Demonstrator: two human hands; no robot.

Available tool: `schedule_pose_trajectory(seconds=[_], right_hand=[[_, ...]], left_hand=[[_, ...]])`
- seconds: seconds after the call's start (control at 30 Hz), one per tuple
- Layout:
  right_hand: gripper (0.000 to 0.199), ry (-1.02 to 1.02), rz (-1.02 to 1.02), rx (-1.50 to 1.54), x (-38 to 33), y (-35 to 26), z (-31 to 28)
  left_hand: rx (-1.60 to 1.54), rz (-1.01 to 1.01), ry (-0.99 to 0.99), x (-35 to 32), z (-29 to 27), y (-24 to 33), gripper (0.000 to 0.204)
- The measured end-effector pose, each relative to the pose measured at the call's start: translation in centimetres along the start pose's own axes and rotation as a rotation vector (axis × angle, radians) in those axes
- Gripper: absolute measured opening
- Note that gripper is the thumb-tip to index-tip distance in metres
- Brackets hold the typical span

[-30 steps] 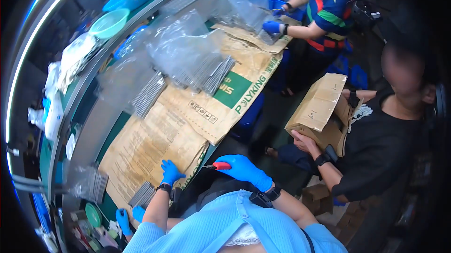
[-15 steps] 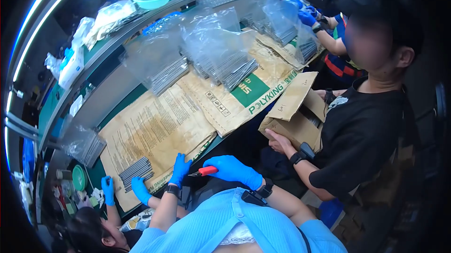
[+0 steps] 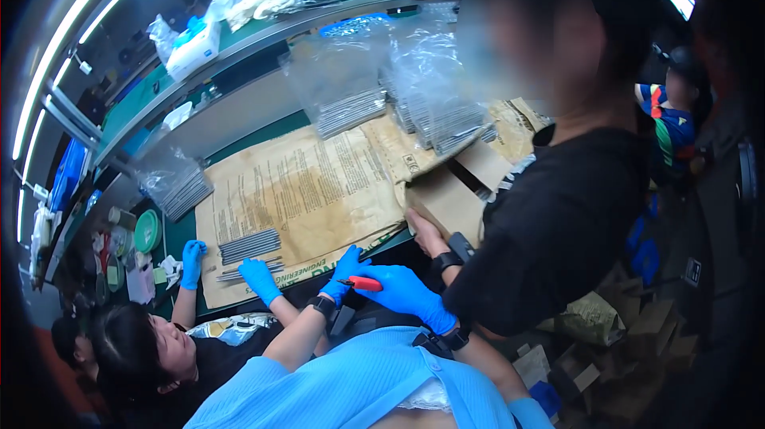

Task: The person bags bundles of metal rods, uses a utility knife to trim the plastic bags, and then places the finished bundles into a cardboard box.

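Observation:
My right hand (image 3: pixel 408 297), in a blue glove, is closed around red-handled pliers (image 3: pixel 365 283) whose dark jaws point left. Beside the jaws is my left hand (image 3: pixel 344 274), also gloved in blue, at the bench's front edge, its fingers partly stretched out. Whether it touches the pliers I cannot tell. Brown paper sacks (image 3: pixel 319 190) lie flat on the bench beyond my hands. To the left, a co-worker's blue-gloved hands (image 3: pixel 260 280) rest by a bundle of thin grey rods (image 3: pixel 249 246).
Bags of grey rods (image 3: pixel 351 110) lie along the back of the bench. A person in black (image 3: pixel 558 222) stands close on my right with a cardboard box (image 3: pixel 450 198). Another bagged bundle (image 3: pixel 179 186) and a green bowl (image 3: pixel 147 231) are at the left. Opened cartons (image 3: pixel 574 369) lie lower right.
My view has swung to the right. The person in black has come nearer with the box, over the sacks' right side. My hands have drawn together, left hand close to the pliers' jaws.

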State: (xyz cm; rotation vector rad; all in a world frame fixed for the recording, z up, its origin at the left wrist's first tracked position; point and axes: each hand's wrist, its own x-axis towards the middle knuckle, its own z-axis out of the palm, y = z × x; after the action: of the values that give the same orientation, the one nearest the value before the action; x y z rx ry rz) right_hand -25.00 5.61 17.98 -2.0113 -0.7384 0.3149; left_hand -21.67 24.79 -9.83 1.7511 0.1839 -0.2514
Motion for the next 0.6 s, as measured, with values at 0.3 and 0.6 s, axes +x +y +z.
schedule_pose_trajectory(seconds=[0.3,0.6], right_hand=[[0.028,-0.182,-0.062,-0.044,1.9,-1.7,3.6],[0.024,-0.247,-0.133,-0.038,3.4,-3.8,5.6]], left_hand=[[0.499,-0.061,0.069,-4.2,0.3,8.4,0.058],[0.085,0.167,0.254,-8.0,-0.8,7.3,0.058]])
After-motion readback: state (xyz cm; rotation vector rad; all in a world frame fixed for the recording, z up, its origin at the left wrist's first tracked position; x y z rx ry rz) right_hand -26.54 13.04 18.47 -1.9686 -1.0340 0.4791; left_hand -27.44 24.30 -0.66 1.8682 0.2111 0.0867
